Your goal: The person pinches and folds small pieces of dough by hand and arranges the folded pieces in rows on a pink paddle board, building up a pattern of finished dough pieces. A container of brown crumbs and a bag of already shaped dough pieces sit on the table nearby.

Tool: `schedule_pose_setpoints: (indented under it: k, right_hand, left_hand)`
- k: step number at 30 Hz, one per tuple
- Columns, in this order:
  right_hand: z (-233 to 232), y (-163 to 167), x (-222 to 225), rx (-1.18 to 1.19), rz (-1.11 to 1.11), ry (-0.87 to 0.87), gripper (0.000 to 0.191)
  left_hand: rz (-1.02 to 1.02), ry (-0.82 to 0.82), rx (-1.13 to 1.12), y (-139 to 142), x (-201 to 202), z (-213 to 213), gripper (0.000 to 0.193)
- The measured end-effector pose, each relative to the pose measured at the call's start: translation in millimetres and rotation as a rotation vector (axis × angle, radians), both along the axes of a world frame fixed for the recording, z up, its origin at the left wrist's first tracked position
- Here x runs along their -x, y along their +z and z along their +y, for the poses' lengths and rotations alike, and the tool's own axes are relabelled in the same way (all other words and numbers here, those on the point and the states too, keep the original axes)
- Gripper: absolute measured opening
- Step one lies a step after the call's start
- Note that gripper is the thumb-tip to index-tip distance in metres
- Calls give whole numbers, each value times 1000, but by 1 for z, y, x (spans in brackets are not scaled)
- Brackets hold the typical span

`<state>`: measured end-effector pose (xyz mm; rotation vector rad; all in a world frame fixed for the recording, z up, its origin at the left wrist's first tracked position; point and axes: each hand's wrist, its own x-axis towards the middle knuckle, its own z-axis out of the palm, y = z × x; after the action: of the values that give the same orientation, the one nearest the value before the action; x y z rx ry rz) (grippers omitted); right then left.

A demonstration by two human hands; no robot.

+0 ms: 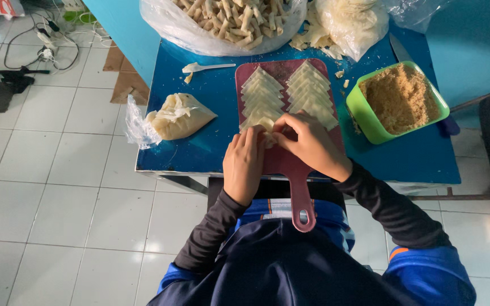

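Observation:
A dark red cutting board lies on a blue table, its handle hanging over the near edge. Two fanned rows of pale triangular wrappers lie on it. My left hand and my right hand meet at the nearest wrapper of the left row, fingers pinching and folding it together. What is inside the fold is hidden by my fingers.
A green tub of brown crumbs stands right of the board. A tied plastic bag of pale paste lies left. A white spoon, a large bag of rolled pieces and another bag sit at the back. Cables lie on the tiled floor.

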<state>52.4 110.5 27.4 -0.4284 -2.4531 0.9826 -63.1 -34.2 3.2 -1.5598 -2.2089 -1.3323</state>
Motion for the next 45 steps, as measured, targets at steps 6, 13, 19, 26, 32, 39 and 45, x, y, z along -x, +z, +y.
schedule_pose_setpoints:
  k: [6, 13, 19, 26, 32, 39, 45]
  right_hand:
    - [-1, -3, -2, -210, 100, 69, 15]
    - [2, -7, -6, -495, 107, 154, 25]
    - [20, -9, -3, -515, 92, 273, 21]
    - [24, -7, 4, -444, 129, 298, 20]
    - [18, -15, 7, -515, 87, 195, 20]
    - [25, -21, 14, -313, 35, 189, 12]
    - [16, -21, 10, -549, 107, 114, 20]
  left_hand:
    - [-19, -9, -17, -2, 0, 0, 21]
    - [68, -31, 47, 2, 4, -5, 26]
    - [226, -226, 46, 4, 33, -16, 27]
    - [291, -204, 44, -7, 38, -7, 16]
    - [103, -137, 9, -7, 32, -1, 11]
    - [93, -74, 1, -1, 26, 2, 12]
    - [158, -23, 9, -2, 23, 7, 11]
